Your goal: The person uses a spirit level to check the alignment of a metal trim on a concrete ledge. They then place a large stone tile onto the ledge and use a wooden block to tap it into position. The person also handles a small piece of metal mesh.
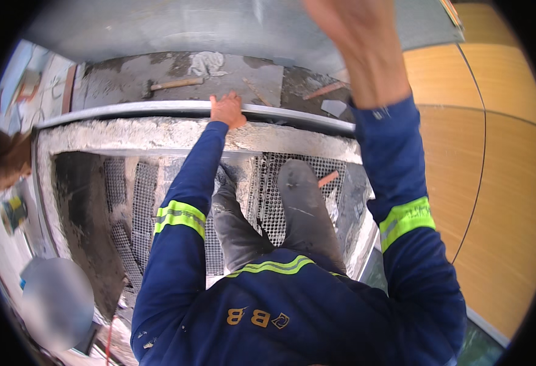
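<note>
Left hand (227, 111) unclenched on pale metal rim (152, 109), upper centre; right hand (354, 19) blurred at top, grip indiscernible

Beyond the rail (179, 106), a hammer (173, 84) lies in front of what may be a cloth (207, 63).

Stained grey slab (118, 85); on it, wooden-handled hammer (176, 83), crumpled white rag (207, 63) nearby.
</note>
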A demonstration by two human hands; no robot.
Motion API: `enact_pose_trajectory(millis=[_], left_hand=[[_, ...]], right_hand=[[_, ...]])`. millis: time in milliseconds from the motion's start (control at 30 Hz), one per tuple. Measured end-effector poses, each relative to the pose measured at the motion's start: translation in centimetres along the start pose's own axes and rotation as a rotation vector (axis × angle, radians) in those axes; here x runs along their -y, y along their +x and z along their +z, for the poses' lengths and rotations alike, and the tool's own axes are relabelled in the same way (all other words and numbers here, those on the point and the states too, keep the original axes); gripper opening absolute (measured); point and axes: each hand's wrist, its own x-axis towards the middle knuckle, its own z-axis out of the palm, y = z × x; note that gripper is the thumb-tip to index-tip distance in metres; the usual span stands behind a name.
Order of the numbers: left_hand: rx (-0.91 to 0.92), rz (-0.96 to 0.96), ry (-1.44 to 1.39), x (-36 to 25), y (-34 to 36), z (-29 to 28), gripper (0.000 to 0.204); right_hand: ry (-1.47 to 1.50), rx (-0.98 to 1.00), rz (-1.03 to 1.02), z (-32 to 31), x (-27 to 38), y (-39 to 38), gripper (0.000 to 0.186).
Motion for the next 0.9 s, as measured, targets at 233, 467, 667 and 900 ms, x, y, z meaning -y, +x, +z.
enact_pose_trajectory(millis=[233, 467, 667, 900], left_hand=[[0.061, 0.115, -0.220, 1.3, 2.3, -1.3, 0.054], [0.134, 0.074, -0.134, 1.0, 5.5, 0.0, 0.064], [0.218, 0.041, -0.034, 0.7, 7.9, 0.8, 0.065], [0.323, -0.013, 0.056, -0.7, 8.9, -0.2, 0.069]], right_hand=[[-0.487, -1.026, 0.430, -17.8, 5.3, -23.7, 0.031], [-0.442, -1.564, 0.399, -24.6, -0.1, -44.6, 0.017], [-0.534, -1.749, 0.596, -28.8, -3.2, -51.1, 0.027], [-0.692, -1.667, 0.728, -30.2, -8.9, -53.3, 0.030]])
